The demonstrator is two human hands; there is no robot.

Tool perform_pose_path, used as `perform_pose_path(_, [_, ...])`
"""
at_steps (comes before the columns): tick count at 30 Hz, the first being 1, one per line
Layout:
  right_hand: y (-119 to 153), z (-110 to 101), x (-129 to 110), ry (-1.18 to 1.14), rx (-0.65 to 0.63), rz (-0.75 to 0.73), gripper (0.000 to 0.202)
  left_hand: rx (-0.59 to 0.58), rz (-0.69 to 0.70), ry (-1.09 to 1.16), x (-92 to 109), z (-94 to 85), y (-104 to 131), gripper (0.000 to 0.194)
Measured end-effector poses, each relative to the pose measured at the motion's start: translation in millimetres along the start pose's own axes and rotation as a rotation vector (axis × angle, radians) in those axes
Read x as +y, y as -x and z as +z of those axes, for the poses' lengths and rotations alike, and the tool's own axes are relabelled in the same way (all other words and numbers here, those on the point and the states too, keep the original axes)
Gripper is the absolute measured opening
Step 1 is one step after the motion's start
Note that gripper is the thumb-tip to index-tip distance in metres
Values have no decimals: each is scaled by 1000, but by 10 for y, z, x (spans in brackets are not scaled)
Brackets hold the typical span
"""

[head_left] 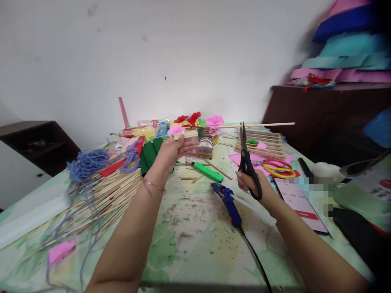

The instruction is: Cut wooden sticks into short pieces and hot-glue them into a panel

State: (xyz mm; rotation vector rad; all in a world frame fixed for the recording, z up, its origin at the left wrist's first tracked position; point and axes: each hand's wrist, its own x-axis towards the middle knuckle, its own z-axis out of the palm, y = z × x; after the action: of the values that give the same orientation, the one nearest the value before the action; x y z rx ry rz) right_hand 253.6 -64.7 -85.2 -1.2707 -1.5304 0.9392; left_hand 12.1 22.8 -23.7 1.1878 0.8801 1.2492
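Note:
My left hand (176,149) is raised above the back of the table, its fingers stretched towards the right. A small bundle of short, pale wooden sticks (190,134) is held at its thumb. Just right of its fingertips is a little curved piece of sticks edged in purple (205,144). My right hand (255,183) grips black-handled scissors (243,156), blades pointing up and almost together. A blue glue gun (229,203) with a clear glue stick lies below and between my hands. Behind it rests a green utility knife (208,171).
Many long thin sticks (114,199) and purple yarn (88,165) lie at left, by green paper (152,154). Stick frames (264,143) and pink paper flowers (214,121) stand at the back. Red-and-yellow-handled scissors (279,167) and a phone (302,207) lie at right.

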Motion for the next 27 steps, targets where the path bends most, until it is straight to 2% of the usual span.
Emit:
perform_pose_path(3, [7,9,4,36,1,18,34,-43,-161,-135,-241,-178,-168,32])
perform_pose_path(5, [16,25,-1,63,-1,31,30,-38,-248,-457,-344,-268,-231,38])
perform_pose_path(7, [22,36,-8,80,0,44,26,0,-299,-782,-336,-336,-235,41])
perform_pose_path(9, [24,39,-15,88,-2,56,25,93,-254,-976,-224,-361,-179,40])
perform_pose_path(11, [28,39,-26,94,-9,69,24,298,33,-1237,-70,-311,-74,37])
perform_pose_path(12, [31,39,-33,98,-16,75,24,354,192,-1256,-1,-252,-11,36])
perform_pose_path(14, [40,42,-49,106,-33,82,22,342,463,-1139,85,-82,114,36])
perform_pose_path(16, [51,47,-65,116,-53,76,20,292,622,-1015,92,110,214,35])
perform_pose_path(19, [61,51,-78,127,-85,50,20,256,859,-1020,15,316,284,32])
perform_pose_path(21, [62,50,-72,132,-107,31,21,195,933,-1082,-44,368,289,31])
perform_pose_path(23, [60,44,-53,136,-128,14,24,161,935,-1133,-84,374,283,32])
perform_pose_path(27, [50,22,24,142,-176,1,29,172,944,-1178,-108,354,276,31])
